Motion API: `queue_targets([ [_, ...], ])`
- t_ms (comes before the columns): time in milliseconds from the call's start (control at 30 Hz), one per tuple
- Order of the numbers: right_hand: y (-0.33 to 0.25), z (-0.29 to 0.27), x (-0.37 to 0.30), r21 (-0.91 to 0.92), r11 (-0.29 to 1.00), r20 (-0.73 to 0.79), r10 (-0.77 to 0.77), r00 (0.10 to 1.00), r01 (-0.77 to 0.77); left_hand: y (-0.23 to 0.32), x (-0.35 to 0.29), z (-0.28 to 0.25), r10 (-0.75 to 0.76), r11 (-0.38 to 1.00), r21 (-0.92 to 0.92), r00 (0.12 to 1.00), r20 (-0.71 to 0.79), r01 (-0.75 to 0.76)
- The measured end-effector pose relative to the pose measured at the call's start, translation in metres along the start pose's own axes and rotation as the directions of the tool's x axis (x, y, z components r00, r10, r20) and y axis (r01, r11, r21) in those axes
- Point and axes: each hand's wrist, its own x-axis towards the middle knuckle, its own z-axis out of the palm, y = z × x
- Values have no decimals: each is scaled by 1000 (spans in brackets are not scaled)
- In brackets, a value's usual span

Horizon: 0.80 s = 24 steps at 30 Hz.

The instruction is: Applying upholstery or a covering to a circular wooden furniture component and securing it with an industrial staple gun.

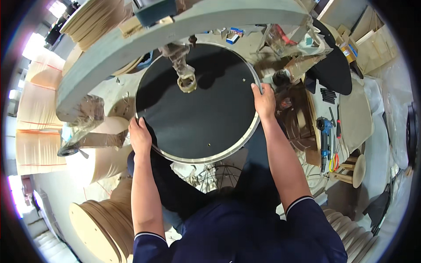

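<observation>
A large round black disc (193, 118) with a pale rim lies level in front of me. My left hand (141, 136) grips its left edge, some fingers out of sight at the rim. On the opposite side, my right hand (265, 101) is closed round the right edge, thumb up by the black face. A few small metal dots show on the disc, near its right and front edges. Over its far half hangs a plastic-wrapped machine fitting (186, 79), casting a shadow on the black face. Whatever bears the disc from below is hidden.
A thick grey curved machine arm (184, 28) spans the far side. Round brown board stacks (101, 232) and wrapped pale rolls (39, 114) stand at left. On the right are a blue power tool (324, 142), a red-handled screwdriver (338, 125) and a small wooden stool (357, 171).
</observation>
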Motion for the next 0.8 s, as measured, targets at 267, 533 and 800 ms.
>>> queue_targets([
  [267, 6, 3, -2, -8, 1000, -41, -6, 999, 6, -1, -5, 0, -40, 999, -24, 999, 19, 40],
  [533, 7, 2, -2, 13, 1000, -61, 4, 998, -3, -6, -2, 4, -20, 999, -42, 1000, 22, 21],
  [800, 12, 5, 2, 82, 991, 5, 105, 994, -105, -27, 2, 10, 41, 990, -134, 998, -40, -46],
])
